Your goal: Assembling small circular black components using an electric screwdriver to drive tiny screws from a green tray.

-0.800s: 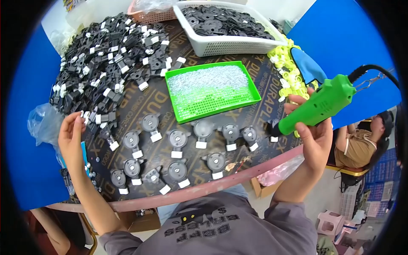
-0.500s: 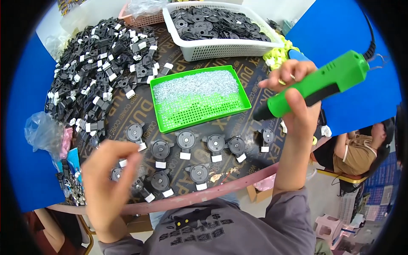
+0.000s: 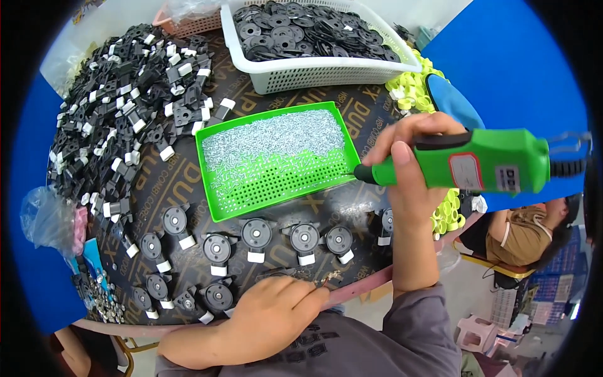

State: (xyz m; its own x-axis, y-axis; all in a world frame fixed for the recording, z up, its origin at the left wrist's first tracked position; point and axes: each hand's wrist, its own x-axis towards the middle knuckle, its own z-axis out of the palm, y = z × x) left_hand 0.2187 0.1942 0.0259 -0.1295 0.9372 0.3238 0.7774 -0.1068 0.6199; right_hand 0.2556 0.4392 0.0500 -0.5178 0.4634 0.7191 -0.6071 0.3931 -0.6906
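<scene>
Right hand (image 3: 411, 188): grip clamped around screwdriver (image 3: 496, 163), tip by green tray (image 3: 286, 197). Left hand (image 3: 270, 314) at black part (image 3: 275, 273) on desk (image 3: 320, 204); grip can't tell.

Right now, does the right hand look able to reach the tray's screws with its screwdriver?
Probably yes: the right hand holds the green screwdriver with its dark nose by the right rim of the tray, and nothing visible blocks the screws.

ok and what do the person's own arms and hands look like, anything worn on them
The left hand and right hand are both ungloved, with no watch or bracelet visible at either wrist. The forearms are bare; the right sleeve is plain, short and dark grey, and the little that shows of the left sleeve matches it.
</scene>
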